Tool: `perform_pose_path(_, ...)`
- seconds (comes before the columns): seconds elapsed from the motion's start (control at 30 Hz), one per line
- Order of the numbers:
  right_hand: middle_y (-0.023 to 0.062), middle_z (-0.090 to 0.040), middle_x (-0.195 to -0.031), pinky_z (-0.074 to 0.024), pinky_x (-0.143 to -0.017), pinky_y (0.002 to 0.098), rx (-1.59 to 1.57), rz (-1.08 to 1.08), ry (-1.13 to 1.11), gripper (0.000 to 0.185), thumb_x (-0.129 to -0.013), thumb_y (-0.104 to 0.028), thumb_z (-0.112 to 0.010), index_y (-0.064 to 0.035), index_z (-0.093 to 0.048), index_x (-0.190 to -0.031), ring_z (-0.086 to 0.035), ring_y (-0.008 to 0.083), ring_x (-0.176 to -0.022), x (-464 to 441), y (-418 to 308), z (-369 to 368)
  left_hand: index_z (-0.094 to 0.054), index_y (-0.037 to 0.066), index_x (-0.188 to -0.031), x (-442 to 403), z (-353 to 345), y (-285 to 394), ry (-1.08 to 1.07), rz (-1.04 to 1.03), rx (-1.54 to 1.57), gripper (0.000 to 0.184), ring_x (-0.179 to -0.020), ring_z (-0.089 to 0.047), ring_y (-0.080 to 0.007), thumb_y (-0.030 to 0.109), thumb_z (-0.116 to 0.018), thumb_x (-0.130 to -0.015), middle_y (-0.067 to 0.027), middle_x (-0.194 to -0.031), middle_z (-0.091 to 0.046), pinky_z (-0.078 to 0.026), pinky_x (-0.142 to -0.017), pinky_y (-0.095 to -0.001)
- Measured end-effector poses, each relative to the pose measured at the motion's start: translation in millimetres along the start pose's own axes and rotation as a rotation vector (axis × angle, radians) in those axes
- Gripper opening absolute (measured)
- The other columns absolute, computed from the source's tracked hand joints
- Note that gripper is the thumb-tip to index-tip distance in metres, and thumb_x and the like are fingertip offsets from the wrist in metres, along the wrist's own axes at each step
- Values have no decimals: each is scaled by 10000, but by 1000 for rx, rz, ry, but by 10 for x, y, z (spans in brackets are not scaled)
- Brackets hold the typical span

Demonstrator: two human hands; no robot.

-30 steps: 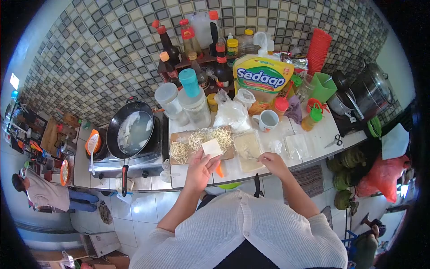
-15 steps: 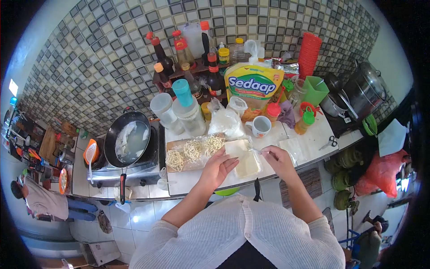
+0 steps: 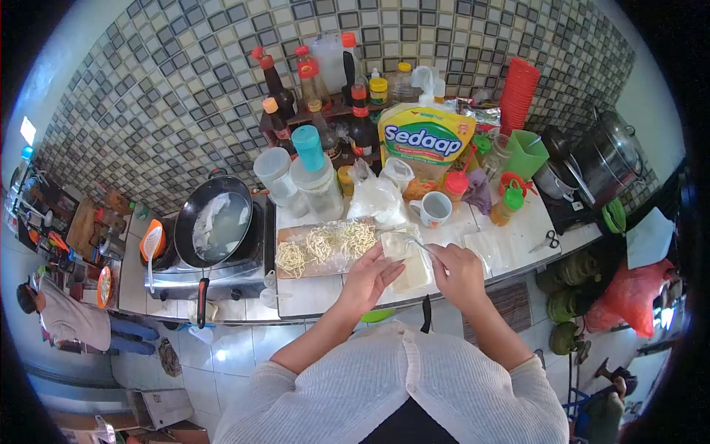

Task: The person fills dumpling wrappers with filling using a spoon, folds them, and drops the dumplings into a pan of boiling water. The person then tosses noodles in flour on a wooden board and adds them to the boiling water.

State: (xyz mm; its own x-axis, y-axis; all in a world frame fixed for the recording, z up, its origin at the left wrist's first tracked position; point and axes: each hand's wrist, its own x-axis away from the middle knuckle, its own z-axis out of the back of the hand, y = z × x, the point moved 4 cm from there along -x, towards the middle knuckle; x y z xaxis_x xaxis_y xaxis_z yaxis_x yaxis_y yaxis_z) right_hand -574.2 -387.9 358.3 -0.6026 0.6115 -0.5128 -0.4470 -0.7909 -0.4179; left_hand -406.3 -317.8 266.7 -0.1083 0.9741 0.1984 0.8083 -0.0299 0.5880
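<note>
One head-worn camera looks forward and down (wide, round-edged) over the counter (image 3: 314,293).

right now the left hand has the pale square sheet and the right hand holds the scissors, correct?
Not quite: the right hand holds a thin metal utensil; the scissors lie on the counter, as the head view shows. The left hand does have the pale square sheet.

White tiled counter (image 3: 318,297): pale tray (image 3: 414,288), mug (image 3: 433,210), scissors (image 3: 550,239).
</note>
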Motion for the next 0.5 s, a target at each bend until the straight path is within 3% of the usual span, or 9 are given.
perform_pose_path(0.2, 67, -537, -644, -426, -517, 381, -14, 98, 85, 249, -786, -46, -646, -99, -668, -1028, -542, 263, -533, 47, -17, -37, -427, 16, -1359, 10, -10, 2, 33, -22, 35, 434, -1093, -623, -224, 7, -504, -932, -121, -1240, -597, -481, -1023, -381)
perform_pose_path(0.5, 69, -537, -646, -428, -513, 379, 38, 134, 120, 270, -782, -51, -650, -93, -661, -1048, -553, 257, -546, 112, 7, -24, -429, 17, -1355, -5, -56, -7, 16, -4, 35, 425, -1099, -620, -236, 12, -490, -934, -132, -1254, -589, -482, -1023, -391)
